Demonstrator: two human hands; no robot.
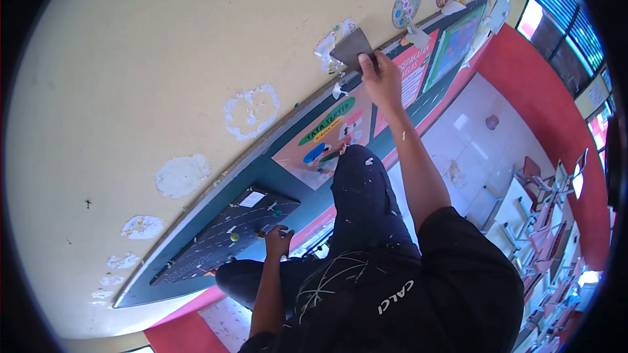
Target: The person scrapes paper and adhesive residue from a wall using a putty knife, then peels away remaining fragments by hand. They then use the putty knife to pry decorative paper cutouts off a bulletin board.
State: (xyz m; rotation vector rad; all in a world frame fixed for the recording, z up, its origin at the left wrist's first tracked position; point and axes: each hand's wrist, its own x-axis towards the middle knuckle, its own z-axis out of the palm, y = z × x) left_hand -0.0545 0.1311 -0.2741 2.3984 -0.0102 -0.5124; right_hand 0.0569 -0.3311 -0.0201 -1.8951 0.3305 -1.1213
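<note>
My right hand [381, 78] is raised to the wall and grips a flat grey scraper [353, 50], thumb on its near face. The scraper's blade overlaps a patch of torn white paper [325, 52] stuck to the cream wall [163, 59]. Lower down, my left hand [279, 242] is at the dark board panel [222, 235], its fingers bent but apart, with nothing visible in them. Between my hands, a "Tata Tertib" poster [327, 137] is fixed to the long green board [281, 176].
White residue patches [183, 176] run along the wall above the board's frame. Round colourful decorations [406, 6] hang farther right. My bent knee [360, 170] is close to the poster. Below are the tiled floor [464, 131] and stacked chairs and desks [536, 222].
</note>
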